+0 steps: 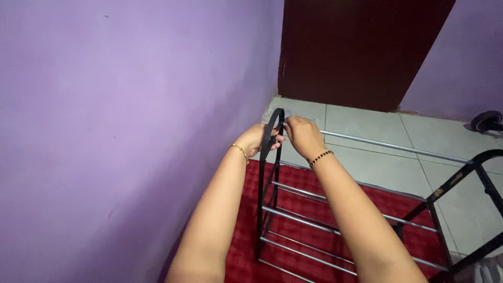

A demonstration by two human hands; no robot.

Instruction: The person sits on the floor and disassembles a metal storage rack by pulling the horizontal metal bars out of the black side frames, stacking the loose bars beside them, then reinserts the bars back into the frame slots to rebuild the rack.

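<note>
1. Centrally in the frame, both hands meet at the top of a black metal side frame [268,157] of a shelf rack, whose arched upper end rises just left of the middle of the picture.
2. The left hand [258,139], with a thin gold bracelet [239,150] at the wrist, is curled round the arched top from the wall side; its fingers are closed on the black bar.
3. The right hand [304,135], wearing a dark beaded bracelet [320,157], rests on the other side of the same arch, fingers bent down and pinched at the point where a silver top rail [398,148] meets the frame. Whether the fingertips grip the rail end or the frame itself cannot be told.
4. That top rail runs from the hands toward the right edge, where it reaches a second black side frame [461,181] in the lower right.
5. Below the hands, several silver cross rods [309,222] span the two side frames in stepped rows.
6. The rack stands over a red patterned mat [304,243] at the bottom centre.
7. A purple wall [120,120] fills the left half; a dark brown door [356,47] sits at the upper centre.
8. Pale floor tiles [419,136] lie at the right, with a small black wheel [486,120] at the far right edge.
</note>
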